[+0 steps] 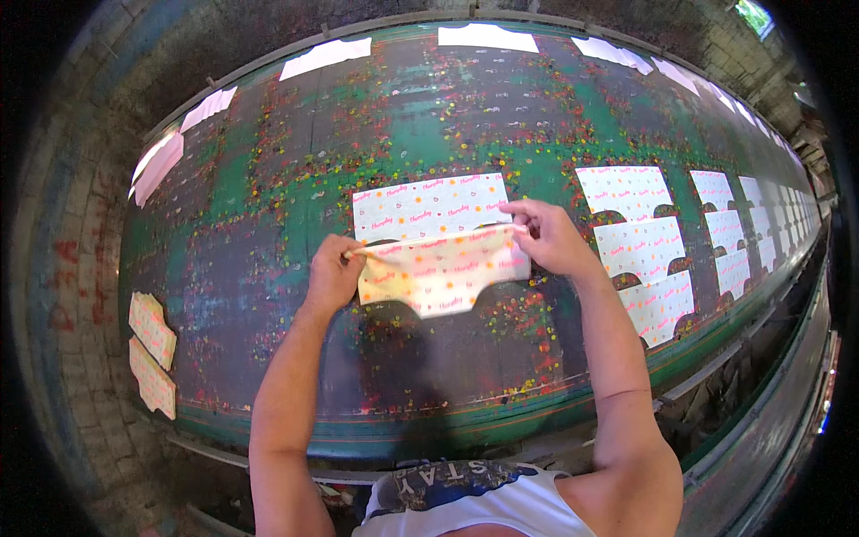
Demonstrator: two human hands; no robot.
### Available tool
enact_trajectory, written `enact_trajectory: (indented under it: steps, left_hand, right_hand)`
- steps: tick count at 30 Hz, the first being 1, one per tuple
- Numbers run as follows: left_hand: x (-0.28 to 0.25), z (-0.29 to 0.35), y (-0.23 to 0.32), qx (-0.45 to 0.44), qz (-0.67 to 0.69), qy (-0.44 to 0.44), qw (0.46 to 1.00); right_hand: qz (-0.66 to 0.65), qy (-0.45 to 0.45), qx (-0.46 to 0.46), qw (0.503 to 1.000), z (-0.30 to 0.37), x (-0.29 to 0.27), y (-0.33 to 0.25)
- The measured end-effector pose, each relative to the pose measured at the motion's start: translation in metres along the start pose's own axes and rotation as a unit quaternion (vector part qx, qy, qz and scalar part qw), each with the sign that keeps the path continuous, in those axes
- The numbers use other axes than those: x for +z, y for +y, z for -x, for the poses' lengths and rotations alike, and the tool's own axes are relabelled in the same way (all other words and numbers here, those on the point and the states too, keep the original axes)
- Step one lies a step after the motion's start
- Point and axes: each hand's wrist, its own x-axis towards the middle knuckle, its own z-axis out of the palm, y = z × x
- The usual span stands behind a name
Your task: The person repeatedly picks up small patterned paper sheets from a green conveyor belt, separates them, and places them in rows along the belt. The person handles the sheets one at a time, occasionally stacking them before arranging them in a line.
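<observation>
Between my two hands a printed fabric piece (438, 276) is stretched out, pale with pink lettering and orange motifs and cut with curved lower corners. My left hand (336, 270) pinches its upper left corner. At the upper right corner, my right hand (542, 234) has its fingers closed on the same cloth. Just beyond it, a flat printed panel (429, 204) of the same pattern lies on the table, its lower edge partly hidden behind the held piece. The held piece looks slightly blurred and casts a shadow toward me.
The long dark green table (420, 134) is speckled with red and yellow paint. Printed pieces (637, 249) lie in columns on the right. Two stacks of pieces (152, 329) sit at the left edge. White pieces (488, 38) line the far edge. A block wall (85, 224) stands left.
</observation>
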Motion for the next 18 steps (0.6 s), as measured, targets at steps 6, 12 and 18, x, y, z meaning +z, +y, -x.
enact_trajectory:
  steps: [6,12,18]
  left_hand:
    - [0.012,-0.077,0.003,-0.031,-0.007,0.092,0.995]
    - [0.035,-0.105,-0.019,-0.122,0.154,0.126,0.972]
    - [0.043,-0.101,-0.025,-0.136,0.116,0.140,0.974]
  right_hand:
    - [0.289,0.106,0.016,0.951,-0.084,0.008,0.030]
    - [0.393,0.107,0.082,0.910,-0.123,0.007,0.040]
    - [0.387,0.013,0.095,0.917,-0.122,-0.011,0.030]
